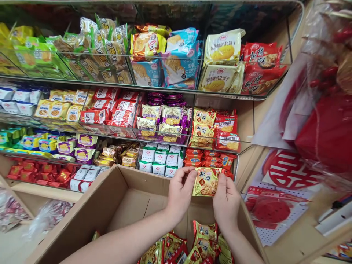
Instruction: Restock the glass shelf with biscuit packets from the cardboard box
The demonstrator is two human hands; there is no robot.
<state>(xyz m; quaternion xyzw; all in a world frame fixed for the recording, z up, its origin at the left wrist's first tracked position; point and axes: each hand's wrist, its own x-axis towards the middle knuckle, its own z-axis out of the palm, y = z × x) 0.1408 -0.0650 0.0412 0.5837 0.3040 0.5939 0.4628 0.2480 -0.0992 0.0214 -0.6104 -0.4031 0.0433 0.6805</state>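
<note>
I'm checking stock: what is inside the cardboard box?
Yellow-and-red snack packets lie jumbled in the near part of the cardboard box. Upper ones cover whatever lies beneath, and the left forearm hides part of the interior.

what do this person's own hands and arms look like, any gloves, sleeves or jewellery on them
The bare, ungloved left hand and equally bare right hand show no ring, watch or bracelet. The slim, rounded left forearm and right forearm are uncovered as far as the picture reaches; no sleeve is in view, and no clear markings show.
</note>
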